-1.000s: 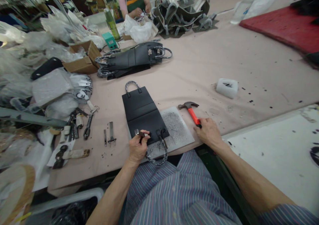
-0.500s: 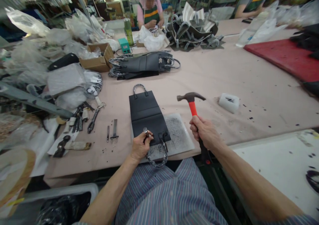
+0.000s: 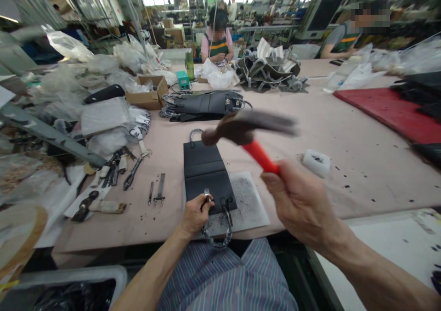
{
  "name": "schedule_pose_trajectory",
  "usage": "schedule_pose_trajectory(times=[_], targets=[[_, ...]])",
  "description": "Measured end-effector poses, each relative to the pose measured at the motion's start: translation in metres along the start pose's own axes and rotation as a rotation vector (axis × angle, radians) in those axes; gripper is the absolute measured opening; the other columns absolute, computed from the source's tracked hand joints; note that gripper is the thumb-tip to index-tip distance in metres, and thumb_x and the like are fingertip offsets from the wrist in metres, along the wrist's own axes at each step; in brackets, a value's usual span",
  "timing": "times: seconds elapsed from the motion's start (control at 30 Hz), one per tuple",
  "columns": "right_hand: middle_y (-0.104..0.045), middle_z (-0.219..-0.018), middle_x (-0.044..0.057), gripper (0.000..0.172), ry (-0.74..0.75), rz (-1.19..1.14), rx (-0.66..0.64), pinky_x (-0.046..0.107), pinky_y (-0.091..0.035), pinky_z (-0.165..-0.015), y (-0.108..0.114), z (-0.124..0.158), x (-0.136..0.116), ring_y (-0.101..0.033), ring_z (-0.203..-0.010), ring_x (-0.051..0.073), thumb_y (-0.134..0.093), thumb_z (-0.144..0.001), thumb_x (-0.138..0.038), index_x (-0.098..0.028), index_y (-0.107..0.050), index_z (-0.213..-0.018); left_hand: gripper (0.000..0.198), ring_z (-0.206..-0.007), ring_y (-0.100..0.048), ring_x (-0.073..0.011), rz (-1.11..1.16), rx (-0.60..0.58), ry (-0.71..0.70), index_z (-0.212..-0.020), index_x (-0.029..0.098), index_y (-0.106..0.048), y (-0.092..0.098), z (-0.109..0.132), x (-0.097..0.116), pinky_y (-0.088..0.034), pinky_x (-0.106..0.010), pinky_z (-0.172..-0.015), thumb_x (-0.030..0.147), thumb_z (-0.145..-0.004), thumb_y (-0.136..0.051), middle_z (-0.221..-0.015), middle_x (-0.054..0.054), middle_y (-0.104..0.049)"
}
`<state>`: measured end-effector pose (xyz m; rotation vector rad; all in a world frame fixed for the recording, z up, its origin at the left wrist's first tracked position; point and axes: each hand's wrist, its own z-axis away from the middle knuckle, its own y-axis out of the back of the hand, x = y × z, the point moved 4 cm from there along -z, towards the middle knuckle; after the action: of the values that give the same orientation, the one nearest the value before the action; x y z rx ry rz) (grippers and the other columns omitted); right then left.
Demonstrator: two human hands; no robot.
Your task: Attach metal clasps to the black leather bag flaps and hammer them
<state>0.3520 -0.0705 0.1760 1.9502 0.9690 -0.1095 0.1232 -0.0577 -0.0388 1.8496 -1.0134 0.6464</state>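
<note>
One hammer (image 3: 246, 126) aloft; punch (image 3: 206, 193) on bag (image 3: 204, 163)

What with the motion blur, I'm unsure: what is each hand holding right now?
Left hand: closed, pinching a small metal tool against the black bag.
Right hand: closed on the red-handled hammer, held up in the air.

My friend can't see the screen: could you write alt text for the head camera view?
The right hand holds a red-handled hammer raised, blurred, above a flat black bag on a worktable, while the left hand pinches a small metal tool upright on the bag.
</note>
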Motion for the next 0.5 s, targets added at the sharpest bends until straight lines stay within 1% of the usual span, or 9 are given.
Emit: schedule_pose_trajectory(times=[0.03,0.1,0.2,0.23,0.27,0.37,0.4,0.43,0.5], targets=[[-0.049,-0.058,-0.004,0.026,-0.008,-0.061,0.087,0.028,-0.031,-0.049,0.005,0.002,-0.002,-0.042,-0.048,0.015,-0.039,-0.104,-0.042,-0.027,-0.047,-0.085,0.011,-0.078,-0.073,-0.0159,-0.001,0.002,-0.002,-0.095,0.022,-0.069,0.000,0.000,0.000,-0.058,-0.026,-0.077,0.021,-0.089,-0.059,-0.086,-0.002,-0.076],[-0.051,-0.058,-0.002,0.029,0.023,-0.070,0.070,0.029,-0.031,-0.048,0.000,0.008,-0.001,-0.043,-0.048,0.015,-0.034,-0.105,-0.041,-0.026,-0.047,-0.084,0.011,-0.077,-0.073,-0.0155,-0.009,0.009,-0.008,-0.095,0.021,-0.069,0.001,0.000,0.000,-0.058,-0.025,-0.076,0.020,-0.089,-0.059,-0.086,-0.002,-0.076],[-0.050,-0.054,-0.002,0.032,0.093,0.130,-0.302,0.030,-0.020,-0.046,-0.026,0.017,0.008,-0.036,-0.042,0.013,-0.036,-0.103,-0.038,-0.025,-0.046,-0.076,0.012,-0.075,-0.074,-0.0155,-0.021,0.018,-0.020,-0.095,0.021,-0.069,0.000,0.000,-0.001,-0.058,-0.024,-0.073,0.020,-0.089,-0.060,-0.084,-0.001,-0.076],[-0.050,-0.054,-0.002,0.032,0.084,0.182,-0.366,0.030,-0.018,-0.046,-0.030,0.018,0.012,-0.035,-0.041,0.013,-0.037,-0.103,-0.038,-0.025,-0.047,-0.076,0.012,-0.075,-0.074,-0.0156,-0.024,0.018,-0.021,-0.095,0.021,-0.069,0.000,0.000,-0.002,-0.058,-0.024,-0.073,0.020,-0.089,-0.060,-0.083,-0.001,-0.076],[-0.049,-0.054,-0.003,0.031,0.059,0.199,-0.361,0.030,-0.019,-0.047,-0.029,0.017,0.015,-0.036,-0.042,0.013,-0.038,-0.103,-0.038,-0.024,-0.048,-0.077,0.011,-0.075,-0.074,-0.0157,-0.029,0.020,-0.021,-0.095,0.021,-0.070,0.000,0.001,-0.002,-0.058,-0.024,-0.073,0.020,-0.089,-0.060,-0.082,-0.001,-0.076],[-0.050,-0.057,-0.002,0.033,-0.009,0.136,-0.122,0.028,-0.028,-0.050,-0.018,0.012,0.015,-0.044,-0.048,0.014,-0.031,-0.105,-0.039,-0.025,-0.049,-0.082,0.011,-0.078,-0.074,-0.0161,-0.050,0.017,-0.015,-0.094,0.021,-0.070,0.000,0.001,-0.001,-0.058,-0.024,-0.075,0.021,-0.089,-0.060,-0.083,-0.002,-0.076],[-0.050,-0.058,-0.001,0.034,-0.002,0.120,-0.098,0.029,-0.029,-0.050,-0.017,0.013,0.013,-0.045,-0.048,0.014,-0.028,-0.106,-0.039,-0.024,-0.049,-0.082,0.011,-0.078,-0.074,-0.0160,-0.055,0.012,-0.015,-0.094,0.020,-0.069,0.000,0.000,0.000,-0.058,-0.024,-0.075,0.022,-0.089,-0.060,-0.084,-0.002,-0.076],[-0.050,-0.057,-0.001,0.035,0.013,0.130,-0.129,0.029,-0.028,-0.050,-0.019,0.014,0.013,-0.044,-0.047,0.014,-0.028,-0.106,-0.038,-0.024,-0.049,-0.082,0.011,-0.077,-0.074,-0.0159,-0.060,0.006,-0.019,-0.094,0.020,-0.069,0.000,0.000,0.000,-0.058,-0.024,-0.074,0.022,-0.089,-0.060,-0.083,-0.002,-0.076],[-0.049,-0.055,-0.001,0.033,0.047,0.198,-0.310,0.030,-0.022,-0.047,-0.029,0.019,0.017,-0.039,-0.043,0.014,-0.033,-0.104,-0.038,-0.024,-0.050,-0.080,0.010,-0.076,-0.073,-0.0155,-0.066,-0.006,-0.031,-0.093,0.020,-0.069,0.000,0.000,0.001,-0.057,-0.024,-0.073,0.021,-0.089,-0.060,-0.083,-0.002,-0.075]])
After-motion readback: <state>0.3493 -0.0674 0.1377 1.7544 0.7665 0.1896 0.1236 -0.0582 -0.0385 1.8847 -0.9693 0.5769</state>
